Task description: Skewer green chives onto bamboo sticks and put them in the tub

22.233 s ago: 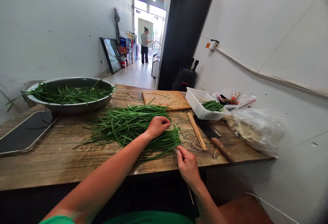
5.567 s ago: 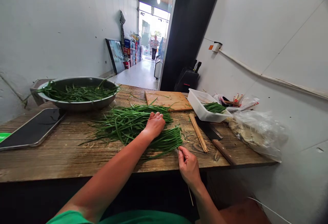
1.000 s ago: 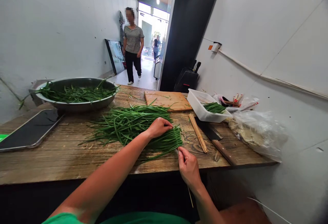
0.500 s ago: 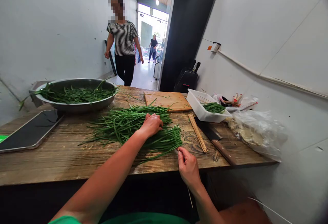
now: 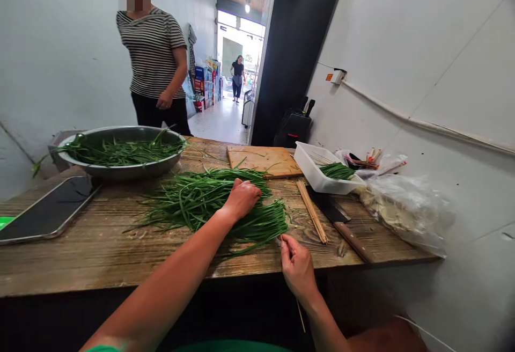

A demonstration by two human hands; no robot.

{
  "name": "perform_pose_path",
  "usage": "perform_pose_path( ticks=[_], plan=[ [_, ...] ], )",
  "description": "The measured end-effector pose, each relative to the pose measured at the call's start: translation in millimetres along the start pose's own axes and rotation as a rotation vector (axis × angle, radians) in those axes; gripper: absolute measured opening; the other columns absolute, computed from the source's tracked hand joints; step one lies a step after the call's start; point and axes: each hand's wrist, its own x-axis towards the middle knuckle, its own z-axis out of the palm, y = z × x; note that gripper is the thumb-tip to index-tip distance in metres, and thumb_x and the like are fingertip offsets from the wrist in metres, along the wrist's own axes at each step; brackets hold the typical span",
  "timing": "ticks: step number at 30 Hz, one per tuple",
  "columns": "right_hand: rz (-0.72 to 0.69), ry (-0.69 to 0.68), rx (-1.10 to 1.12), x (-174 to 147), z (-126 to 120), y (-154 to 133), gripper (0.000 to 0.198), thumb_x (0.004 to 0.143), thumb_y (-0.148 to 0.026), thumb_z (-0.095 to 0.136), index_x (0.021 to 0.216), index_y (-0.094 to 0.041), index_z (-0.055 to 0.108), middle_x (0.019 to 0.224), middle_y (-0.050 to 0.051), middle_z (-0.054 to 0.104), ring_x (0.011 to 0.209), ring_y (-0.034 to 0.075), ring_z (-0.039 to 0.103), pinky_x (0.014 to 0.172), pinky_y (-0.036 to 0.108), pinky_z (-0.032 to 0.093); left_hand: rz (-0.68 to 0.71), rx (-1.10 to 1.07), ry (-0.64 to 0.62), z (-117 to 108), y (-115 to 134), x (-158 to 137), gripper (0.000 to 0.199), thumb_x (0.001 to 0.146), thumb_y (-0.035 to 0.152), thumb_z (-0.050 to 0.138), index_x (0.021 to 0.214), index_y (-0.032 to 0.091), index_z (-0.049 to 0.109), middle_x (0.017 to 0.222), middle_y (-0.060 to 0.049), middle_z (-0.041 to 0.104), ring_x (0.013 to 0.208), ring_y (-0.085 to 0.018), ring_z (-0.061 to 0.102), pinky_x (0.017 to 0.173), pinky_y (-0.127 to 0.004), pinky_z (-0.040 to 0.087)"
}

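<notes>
A loose heap of long green garlic chives (image 5: pixel 197 193) lies on the wooden table, with a trimmed bunch fanning toward the right. My left hand (image 5: pixel 243 199) rests in the heap, its fingers curled down on the chives; the fingertips are partly hidden. Just off the cut ends of the bunch, my right hand (image 5: pixel 298 266) is closed on a thin bamboo skewer (image 5: pixel 301 317). The skewer's tip shows at the fingers and its long end hangs below the hand, past the table's front edge.
A metal basin (image 5: pixel 124 172) of chives and a tray-like dark panel (image 5: pixel 52 207) are at left. A cutting board (image 5: pixel 265 160), white tub (image 5: pixel 322 180), skewer bundle (image 5: pixel 311 212), cleaver (image 5: pixel 354 242) and plastic bag (image 5: pixel 406 212) are at right. A person in stripes (image 5: pixel 155 57) stands beyond.
The person in stripes has come closer and moved left. My left hand has shifted slightly right over the chives; my right hand keeps its hold on the skewer.
</notes>
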Motion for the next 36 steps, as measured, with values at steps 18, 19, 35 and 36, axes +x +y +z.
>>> perform_pose_path(
  ticks=[18, 19, 35, 36],
  plan=[
    [-0.015, 0.02, 0.003, 1.0, -0.6, 1.8, 0.031, 0.084, -0.025, 0.037, 0.096, -0.013, 0.062, 0.074, 0.007, 0.067, 0.059, 0.015, 0.06, 0.051, 0.021, 0.043, -0.026, -0.433, -0.022, 14.0, -6.7, 0.3, 0.019, 0.076, 0.029, 0.051, 0.08, 0.023, 0.069, 0.079, -0.002, 0.069, 0.073, -0.014, 0.06, 0.066, -0.021, 0.039],
    [-0.015, 0.024, 0.003, 1.0, -0.3, 2.4, 0.031, 0.084, -0.025, 0.037, 0.096, -0.013, 0.062, 0.075, 0.007, 0.067, 0.06, 0.015, 0.061, 0.051, 0.021, 0.043, -0.01, -0.427, -0.003, 13.6, -5.6, 0.1, 0.019, 0.076, 0.028, 0.051, 0.078, 0.022, 0.069, 0.078, -0.002, 0.068, 0.073, -0.014, 0.06, 0.066, -0.02, 0.039],
    [-0.015, 0.029, 0.008, 0.4, -2.0, -0.3, 0.031, 0.084, -0.025, 0.037, 0.097, -0.013, 0.062, 0.079, 0.007, 0.068, 0.065, 0.016, 0.063, 0.055, 0.022, 0.045, -0.018, -0.326, 0.142, 11.3, -0.3, 2.0, 0.021, 0.078, 0.028, 0.049, 0.079, 0.019, 0.068, 0.083, -0.003, 0.068, 0.077, -0.015, 0.061, 0.074, -0.024, 0.045],
    [-0.017, 0.03, 0.009, 0.4, -1.9, -0.2, 0.031, 0.084, -0.025, 0.037, 0.097, -0.013, 0.062, 0.079, 0.007, 0.068, 0.065, 0.017, 0.063, 0.057, 0.023, 0.045, -0.018, -0.325, 0.163, 10.7, 0.7, 2.0, 0.021, 0.078, 0.026, 0.048, 0.077, 0.018, 0.068, 0.086, -0.004, 0.067, 0.079, -0.015, 0.061, 0.075, -0.025, 0.045]
  ],
)
